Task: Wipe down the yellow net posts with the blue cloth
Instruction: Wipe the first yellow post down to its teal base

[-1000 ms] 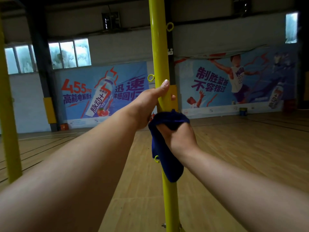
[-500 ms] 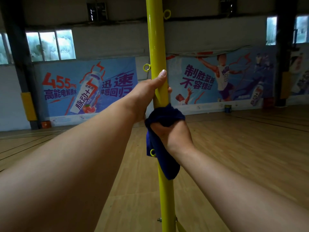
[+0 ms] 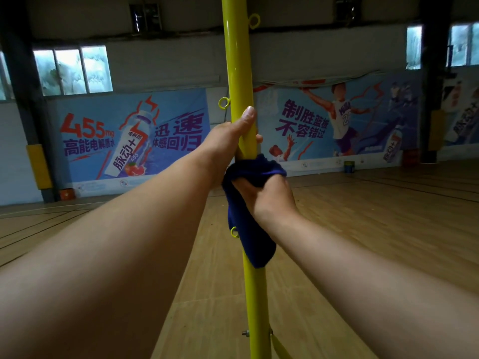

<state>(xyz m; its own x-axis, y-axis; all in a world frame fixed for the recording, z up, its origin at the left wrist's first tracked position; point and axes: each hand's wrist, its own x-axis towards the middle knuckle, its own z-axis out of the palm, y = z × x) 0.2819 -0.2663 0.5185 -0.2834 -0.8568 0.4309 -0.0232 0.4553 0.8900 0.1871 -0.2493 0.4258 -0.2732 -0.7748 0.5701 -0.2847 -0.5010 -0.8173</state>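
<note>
Left hand point(image 3: 228, 141) grips the yellow post point(image 3: 239, 63) w/ thumb up – right hand point(image 3: 264, 195) just below clutches the blue cloth point(image 3: 248, 229) wrapped round it. Small can point(image 3: 349, 167) by far wall, contents unseen.

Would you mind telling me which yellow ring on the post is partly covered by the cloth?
The lowest ring; the blue cloth hangs against it.

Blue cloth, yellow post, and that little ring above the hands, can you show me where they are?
cloth point(image 3: 255, 244): head view, on the hanging end below the right hand.
post point(image 3: 237, 60): head view, on the bare shaft above the hands.
ring point(image 3: 223, 102): head view, on the loop at the post's left side.
</note>
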